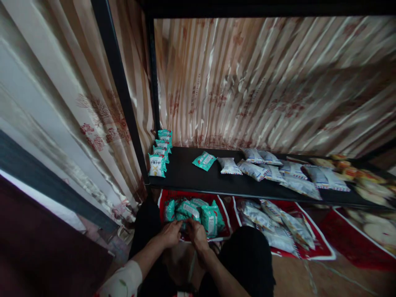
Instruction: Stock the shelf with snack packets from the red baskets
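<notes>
Both my hands are at the near side of a red basket (227, 210) with a white rim, which holds several teal snack bags (210, 220). My left hand (171, 235) is closed with its fingertips on a teal bag at the front, partly hidden by the fingers. From the other side my right hand (198, 236) closes on the same bag, close to the left. On the black shelf (182, 169) above, several teal bags (157, 165) stand in a row at the left end. One more teal bag (204, 161) lies flat nearby.
White-and-blue snack bags (275, 169) lie along the shelf, with yellowish packs (368, 177) farther right. A second red basket (324, 249) holds white-and-blue bags; a third (349, 237) holds pale packs. Black posts (122, 82) and curtains (198, 82) frame the shelf. My knees flank the hands.
</notes>
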A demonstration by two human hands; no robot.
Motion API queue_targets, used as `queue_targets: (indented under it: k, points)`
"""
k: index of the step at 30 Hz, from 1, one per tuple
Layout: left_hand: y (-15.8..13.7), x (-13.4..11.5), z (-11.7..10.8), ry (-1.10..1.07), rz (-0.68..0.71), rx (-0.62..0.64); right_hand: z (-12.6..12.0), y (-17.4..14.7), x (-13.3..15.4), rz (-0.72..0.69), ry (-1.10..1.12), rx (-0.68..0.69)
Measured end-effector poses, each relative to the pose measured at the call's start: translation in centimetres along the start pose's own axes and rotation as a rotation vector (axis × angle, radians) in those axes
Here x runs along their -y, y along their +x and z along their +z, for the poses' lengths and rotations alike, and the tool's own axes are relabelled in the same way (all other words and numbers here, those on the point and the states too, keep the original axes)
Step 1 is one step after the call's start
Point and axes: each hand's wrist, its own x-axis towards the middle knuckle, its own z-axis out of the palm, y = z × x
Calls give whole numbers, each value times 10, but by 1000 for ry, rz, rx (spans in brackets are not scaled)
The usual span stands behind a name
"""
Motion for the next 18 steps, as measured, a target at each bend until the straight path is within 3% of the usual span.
queue_targets:
  k: [7, 11, 14, 18]
  points:
    - [-7, -7, -13, -56, 25, -186, -25, 8, 19, -15, 138, -90]
    - [-13, -7, -23, -103, 52, -373, -43, 16, 31, 50, 294, -106]
    - [-17, -8, -27, -220, -16, -481, -50, 21, 36, 123, 472, -119]
    - [-19, -10, -24, -435, -79, -459, -54, 25, 45, 209, 686, -145]
